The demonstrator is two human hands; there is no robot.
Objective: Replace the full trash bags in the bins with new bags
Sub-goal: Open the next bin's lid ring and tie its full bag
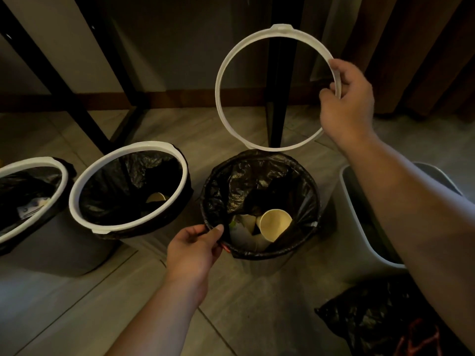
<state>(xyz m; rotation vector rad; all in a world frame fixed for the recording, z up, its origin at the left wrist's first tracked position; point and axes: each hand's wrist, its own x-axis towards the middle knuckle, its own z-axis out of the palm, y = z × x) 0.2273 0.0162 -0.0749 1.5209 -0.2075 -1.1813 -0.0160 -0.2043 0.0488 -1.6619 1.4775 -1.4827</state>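
Note:
A round bin stands in the middle, lined with a black trash bag (303, 191) folded over its rim. Paper cups (273, 223) and other litter lie inside. My left hand (195, 250) pinches the bag's edge at the near left rim. My right hand (347, 104) holds a white plastic ring (221, 80) up in the air, above and behind this bin. To the left are two more bins with black bags, each with its white ring in place: the middle-left bin (77, 191) and the far-left bin (65, 176).
A pale bin without a bag (345, 191) stands at the right, partly behind my right forearm. A crumpled black bag (372, 319) lies on the tiled floor at the lower right. Dark table legs (276, 73) and a wall rise behind the bins.

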